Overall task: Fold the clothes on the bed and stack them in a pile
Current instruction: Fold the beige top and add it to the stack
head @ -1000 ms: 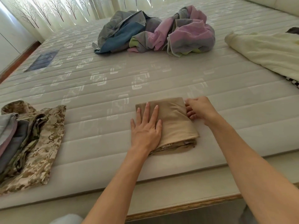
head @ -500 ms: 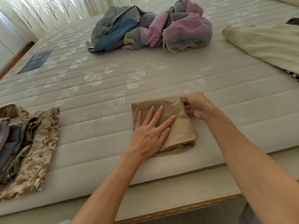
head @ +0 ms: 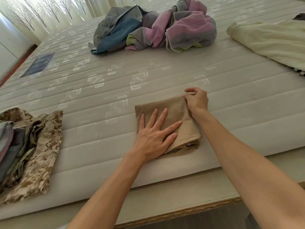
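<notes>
A tan folded garment (head: pixel 175 109) lies near the front edge of the bare mattress (head: pixel 165 75). My left hand (head: pixel 155 138) lies flat on its near left part, fingers spread and straight. My right hand (head: pixel 196 100) is at the garment's far right corner with curled fingers pinching the cloth edge. At the left, a pile of folded clothes (head: pixel 28 146) has a camouflage piece under grey ones.
A crumpled heap of grey, blue and pink clothes (head: pixel 155 28) sits at the far middle of the bed. A cream garment (head: pixel 270 40) is spread at the far right. The wooden bed frame edge (head: pixel 181 210) runs along the front. Curtains hang behind.
My right hand has shifted up to the garment's far right corner. My left hand stayed flat, sliding slightly across the cloth.
</notes>
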